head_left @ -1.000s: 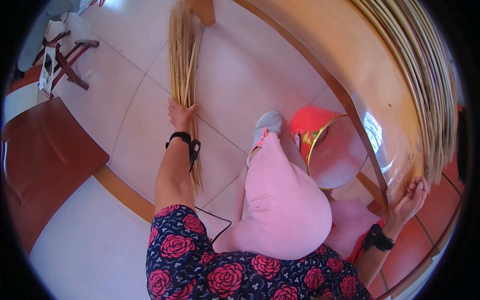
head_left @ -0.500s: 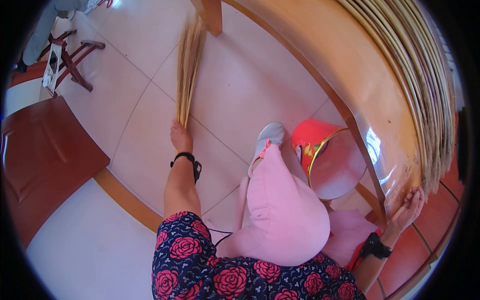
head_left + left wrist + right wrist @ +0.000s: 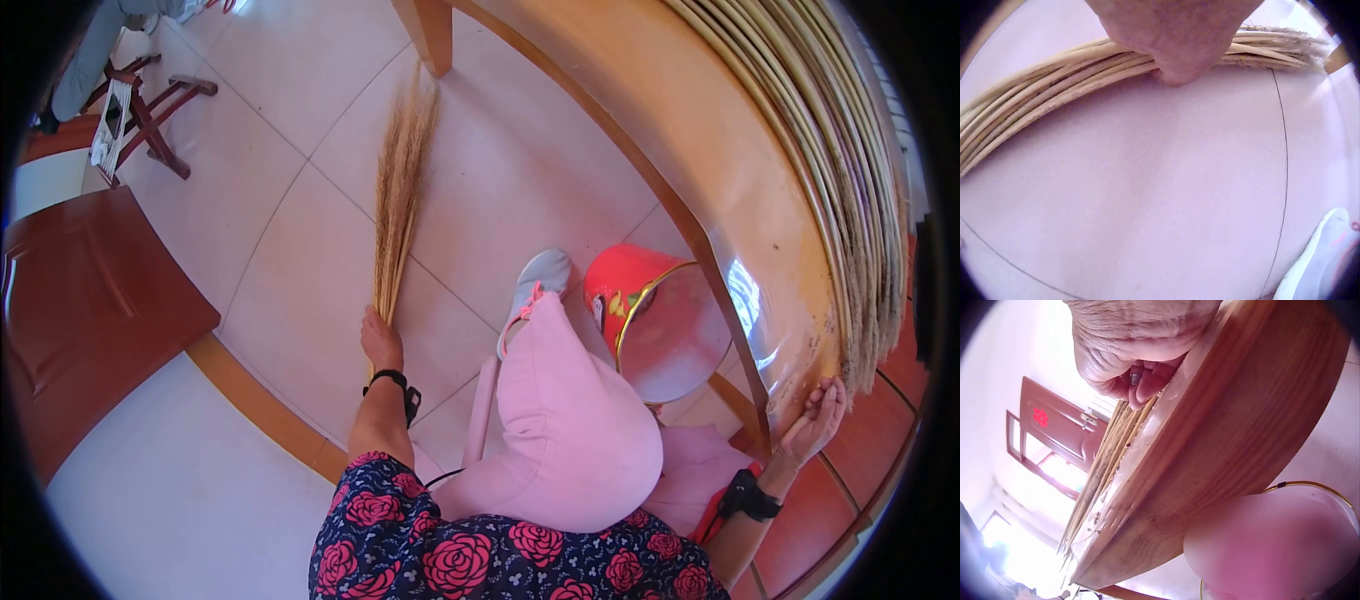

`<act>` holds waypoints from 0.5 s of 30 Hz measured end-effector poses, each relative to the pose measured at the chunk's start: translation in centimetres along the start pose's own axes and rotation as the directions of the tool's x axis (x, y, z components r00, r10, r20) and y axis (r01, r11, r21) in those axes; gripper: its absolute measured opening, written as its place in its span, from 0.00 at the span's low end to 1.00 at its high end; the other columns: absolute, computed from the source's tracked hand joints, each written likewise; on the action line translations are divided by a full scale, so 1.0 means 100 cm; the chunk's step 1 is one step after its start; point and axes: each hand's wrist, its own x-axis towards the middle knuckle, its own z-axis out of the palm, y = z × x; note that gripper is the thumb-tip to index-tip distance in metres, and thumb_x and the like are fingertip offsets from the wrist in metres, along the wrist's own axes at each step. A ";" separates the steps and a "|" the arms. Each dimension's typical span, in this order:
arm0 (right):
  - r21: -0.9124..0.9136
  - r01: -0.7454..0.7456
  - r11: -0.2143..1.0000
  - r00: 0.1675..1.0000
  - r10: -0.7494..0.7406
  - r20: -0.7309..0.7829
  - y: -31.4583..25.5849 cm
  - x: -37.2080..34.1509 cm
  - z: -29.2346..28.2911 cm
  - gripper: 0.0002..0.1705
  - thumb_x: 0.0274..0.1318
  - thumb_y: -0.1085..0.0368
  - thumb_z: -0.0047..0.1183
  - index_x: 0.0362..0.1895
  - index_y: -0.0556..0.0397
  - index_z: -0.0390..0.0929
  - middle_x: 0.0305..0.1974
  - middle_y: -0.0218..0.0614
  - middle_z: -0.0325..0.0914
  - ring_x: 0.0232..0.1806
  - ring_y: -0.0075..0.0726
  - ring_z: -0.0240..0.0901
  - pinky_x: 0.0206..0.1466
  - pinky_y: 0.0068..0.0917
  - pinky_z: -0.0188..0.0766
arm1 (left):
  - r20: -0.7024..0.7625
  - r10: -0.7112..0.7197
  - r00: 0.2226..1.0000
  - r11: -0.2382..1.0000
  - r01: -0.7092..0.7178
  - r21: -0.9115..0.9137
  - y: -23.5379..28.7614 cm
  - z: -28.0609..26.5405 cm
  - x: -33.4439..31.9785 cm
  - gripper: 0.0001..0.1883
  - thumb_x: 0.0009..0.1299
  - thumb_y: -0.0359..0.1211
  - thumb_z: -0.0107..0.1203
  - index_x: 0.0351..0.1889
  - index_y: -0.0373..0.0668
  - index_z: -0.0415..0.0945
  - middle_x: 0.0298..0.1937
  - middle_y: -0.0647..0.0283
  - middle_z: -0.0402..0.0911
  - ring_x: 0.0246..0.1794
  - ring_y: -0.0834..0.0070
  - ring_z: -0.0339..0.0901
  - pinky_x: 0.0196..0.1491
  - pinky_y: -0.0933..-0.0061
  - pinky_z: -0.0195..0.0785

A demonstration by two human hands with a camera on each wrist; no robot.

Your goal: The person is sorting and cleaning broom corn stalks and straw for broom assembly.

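My left hand (image 3: pixel 383 340) grips a bundle of dry grass stalks (image 3: pixel 402 190) by its stems, low over the tiled floor. The bundle's feathery heads point away from me. In the left wrist view, the smooth pale stems (image 3: pixel 1041 87) run out on one side of the hand (image 3: pixel 1179 34) and the heads lie on the other. At the wooden table's near corner, my right hand (image 3: pixel 815 420) rests by the edge with loosely curled fingers. More long stalks (image 3: pixel 800 150) lie along the tabletop, their fuzzy ends close to these fingers. A finger on the right hand (image 3: pixel 1141 344) bears a ring.
A red bucket (image 3: pixel 625 285) stands by the wooden table (image 3: pixel 640 70), near my shoe (image 3: pixel 545 275). A brown wooden panel (image 3: pixel 105 310) lies to the left, and a folding stool (image 3: pixel 150 120) stands beyond. Bits of chaff (image 3: pixel 1097 519) dot the table edge.
My left hand has come nearer to me and slightly right, drawing the grass bundle along the floor away from the table leg. My right hand stays by the table corner, a little lower in view.
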 end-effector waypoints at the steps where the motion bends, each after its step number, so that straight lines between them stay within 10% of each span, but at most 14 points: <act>1: -0.003 -0.002 1.000 1.000 0.002 -0.001 0.000 0.000 0.000 0.13 0.61 0.66 0.45 0.47 0.59 0.70 0.35 0.31 0.75 0.29 0.14 0.64 0.31 0.10 0.61 | -0.003 0.012 1.000 1.000 -0.012 -0.008 0.002 -0.002 -0.007 0.22 0.58 0.21 0.45 0.53 0.38 0.58 0.37 0.47 0.72 0.36 0.48 0.71 0.38 0.54 0.66; 7: -0.028 -0.005 1.000 1.000 0.005 -0.019 -0.003 -0.002 0.004 0.12 0.60 0.66 0.46 0.46 0.59 0.70 0.35 0.31 0.74 0.29 0.15 0.64 0.32 0.10 0.62 | 0.187 -0.095 0.978 0.994 0.103 -0.034 0.015 -0.004 -0.041 0.23 0.58 0.22 0.44 0.54 0.39 0.61 0.40 0.50 0.73 0.39 0.50 0.72 0.39 0.54 0.67; 15: -0.009 -0.011 1.000 1.000 0.011 0.008 -0.004 -0.003 0.005 0.13 0.60 0.66 0.46 0.46 0.60 0.69 0.35 0.31 0.73 0.30 0.17 0.63 0.35 0.12 0.62 | 0.197 0.147 0.969 0.986 -0.129 -0.105 0.061 0.000 -0.071 0.21 0.57 0.22 0.43 0.51 0.40 0.62 0.35 0.52 0.72 0.36 0.54 0.70 0.36 0.54 0.64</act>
